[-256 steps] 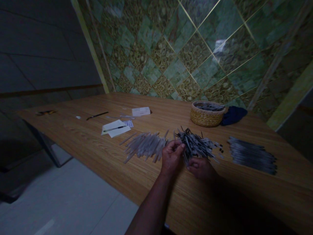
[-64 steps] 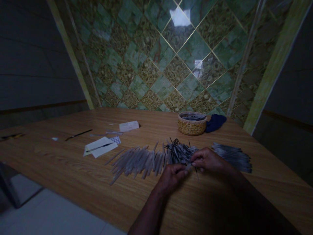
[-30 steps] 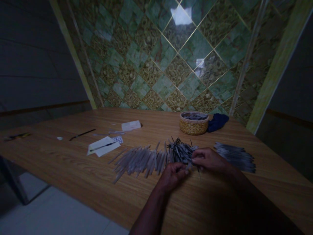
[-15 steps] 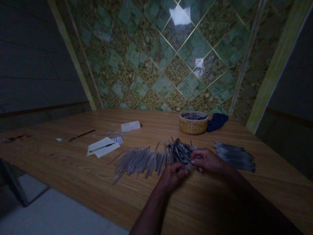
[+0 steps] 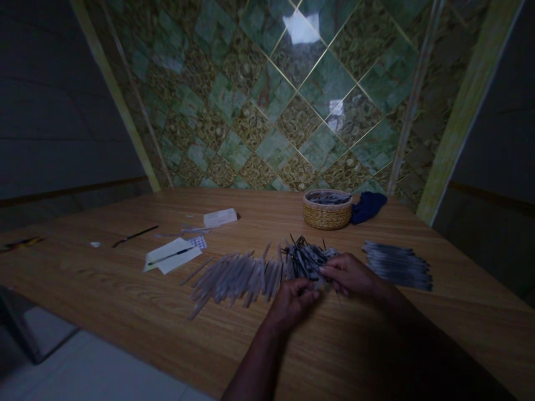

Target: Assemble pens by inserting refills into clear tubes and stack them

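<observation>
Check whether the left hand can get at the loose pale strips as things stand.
Probably yes: the left hand is right beside the pale strips, which lie loose on the table, with nothing visible standing between. Whether it holds anything is too dark to tell.

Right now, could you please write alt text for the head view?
A left hand and right hand, close together at the near side of a tangled dark pile of thin pieces on a wooden table. Pale strips lie left, a neat dark row right, a filled woven basket behind.
</observation>
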`<action>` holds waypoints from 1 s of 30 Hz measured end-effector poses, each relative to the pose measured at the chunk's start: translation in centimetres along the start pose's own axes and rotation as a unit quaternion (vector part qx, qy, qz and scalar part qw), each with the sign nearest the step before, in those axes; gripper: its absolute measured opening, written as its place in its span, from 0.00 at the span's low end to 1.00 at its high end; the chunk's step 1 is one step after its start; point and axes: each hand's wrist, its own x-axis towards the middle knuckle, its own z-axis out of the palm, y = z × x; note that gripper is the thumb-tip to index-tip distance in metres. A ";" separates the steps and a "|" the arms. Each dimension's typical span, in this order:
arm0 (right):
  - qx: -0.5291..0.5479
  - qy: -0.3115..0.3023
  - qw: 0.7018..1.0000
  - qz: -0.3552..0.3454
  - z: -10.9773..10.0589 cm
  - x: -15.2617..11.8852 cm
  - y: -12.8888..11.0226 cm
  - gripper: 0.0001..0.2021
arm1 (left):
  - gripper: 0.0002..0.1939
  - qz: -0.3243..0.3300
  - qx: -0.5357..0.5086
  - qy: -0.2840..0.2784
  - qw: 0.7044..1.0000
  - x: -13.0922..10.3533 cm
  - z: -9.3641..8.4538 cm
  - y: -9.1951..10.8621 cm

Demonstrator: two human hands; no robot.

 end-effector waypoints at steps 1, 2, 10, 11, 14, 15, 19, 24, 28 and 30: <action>-0.001 -0.001 1.000 -0.001 0.0 0.0 0.0 0.19 | 0.14 -0.001 -0.003 0.000 1.000 0.0 0.0 0.0; 0.009 -0.006 1.000 -0.001 0.0 0.0 -0.1 0.17 | 0.14 -0.003 -0.009 -0.002 1.000 0.0 0.0 0.0; 0.014 -0.033 0.999 0.011 -0.1 -0.1 -0.3 0.15 | 0.14 -0.002 0.021 0.001 1.000 0.1 0.0 -0.1; 0.010 -0.035 0.999 0.007 -0.2 -0.1 -0.3 0.16 | 0.15 0.001 0.026 0.004 1.000 0.2 0.0 -0.2; 0.035 -0.031 0.999 0.012 -0.3 -0.1 -0.2 0.12 | 0.15 0.017 0.051 0.014 0.998 0.2 0.0 -0.4; 0.044 -0.028 0.999 0.014 -0.2 -0.1 -0.2 0.10 | 0.15 0.022 0.061 0.015 0.998 0.3 0.1 -0.5; 0.051 -0.010 0.999 0.000 0.1 -0.1 0.5 0.09 | 0.15 0.048 0.090 0.005 0.995 0.5 0.4 -0.7; 0.068 0.019 0.997 0.039 0.1 0.6 2.0 0.12 | 0.14 0.129 0.284 0.053 0.949 1.1 1.1 -0.2; 0.099 0.041 0.992 0.071 -0.3 1.4 2.4 0.14 | 0.10 0.187 0.445 0.077 0.873 1.8 1.6 0.9; 0.115 0.064 0.988 0.081 -0.5 1.8 2.3 0.15 | 0.10 0.203 0.497 0.086 0.839 2.4 1.6 1.5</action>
